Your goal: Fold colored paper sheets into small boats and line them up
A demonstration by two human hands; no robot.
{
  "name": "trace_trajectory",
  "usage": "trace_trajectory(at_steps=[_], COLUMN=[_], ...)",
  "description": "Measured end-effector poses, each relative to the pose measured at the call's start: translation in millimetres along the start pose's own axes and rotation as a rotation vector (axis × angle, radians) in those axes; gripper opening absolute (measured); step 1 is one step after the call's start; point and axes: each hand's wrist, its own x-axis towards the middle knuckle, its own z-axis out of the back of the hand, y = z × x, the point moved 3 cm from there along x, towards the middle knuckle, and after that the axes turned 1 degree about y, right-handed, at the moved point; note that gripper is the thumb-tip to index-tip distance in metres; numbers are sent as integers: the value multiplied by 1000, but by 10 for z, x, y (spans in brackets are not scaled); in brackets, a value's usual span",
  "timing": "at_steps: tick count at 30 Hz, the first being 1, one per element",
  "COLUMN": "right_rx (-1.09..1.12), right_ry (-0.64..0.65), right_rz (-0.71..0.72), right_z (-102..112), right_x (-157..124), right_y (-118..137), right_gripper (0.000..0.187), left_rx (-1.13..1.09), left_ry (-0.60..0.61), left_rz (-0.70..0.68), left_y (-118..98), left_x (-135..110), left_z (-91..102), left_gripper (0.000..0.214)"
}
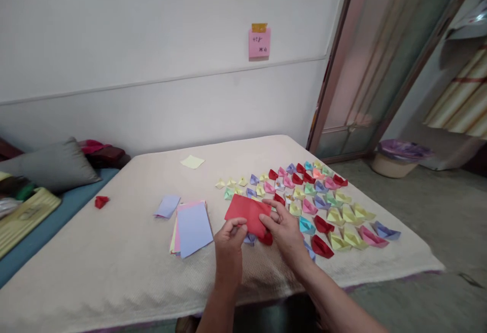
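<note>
A red sheet of paper point(245, 210) with faint creases is held up above the front of the table. My left hand point(231, 236) pinches its lower left edge between thumb and fingers. On its right side my right hand point(282, 226) grips it, thumb in front and fingers partly behind. Behind and to the right of the sheet stand several rows of small folded paper boats, among them a dark red boat point(322, 246) and a blue boat point(306, 225). The sheet and my hands hide some of the boats.
Left of my hands lies a stack of coloured paper point(195, 229), purple on top, beside a smaller purple stack point(167, 206). A pale yellow sheet point(193, 161) lies farther back. A crumpled red paper piece point(101, 201) sits far left. A pink note point(259, 43) is taped to the wall.
</note>
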Motion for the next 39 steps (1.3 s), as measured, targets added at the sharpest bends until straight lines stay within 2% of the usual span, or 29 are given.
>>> trace_trajectory(at_steps=[6, 11, 14, 17, 19, 22, 26, 32, 35, 39], right_rx=[62, 129, 159, 133, 102, 56, -18, 19, 95, 134], right_ry=[88, 165, 181, 133, 102, 93, 83, 112, 176, 222], right_rz=[19, 13, -20, -20, -13, -13, -14, -59, -74, -80], right_z=[-4, -27, -65, -66, -46, -8, 27, -6, -38, -53], right_x=[-35, -27, -30, -34, -32, -22, -10, -14, -15, -15], right_y=[76, 77, 73, 81, 75, 39, 6, 8, 2, 0], right_gripper=[43, 62, 68, 64, 62, 58, 52, 49, 47, 44], left_rx=[-29, -3, 134, 280, 299, 179, -92, -179, -210, -211], left_ry=[-48, -27, -18, -10, -6, -18, -49, -110, -117, -52], left_rz=[14, -3, -94, -208, -229, -146, -89, -56, -54, 4], left_y=[-27, -78, -118, -159, -168, -154, -163, -160, -146, -116], left_x=[39, 38, 17, -10, -21, -17, 1, 27, 29, 33], left_z=[65, 69, 66, 66, 66, 61, 39, 74, 92, 80], left_gripper=[19, 23, 20, 15, 14, 22, 51, 68, 58, 25])
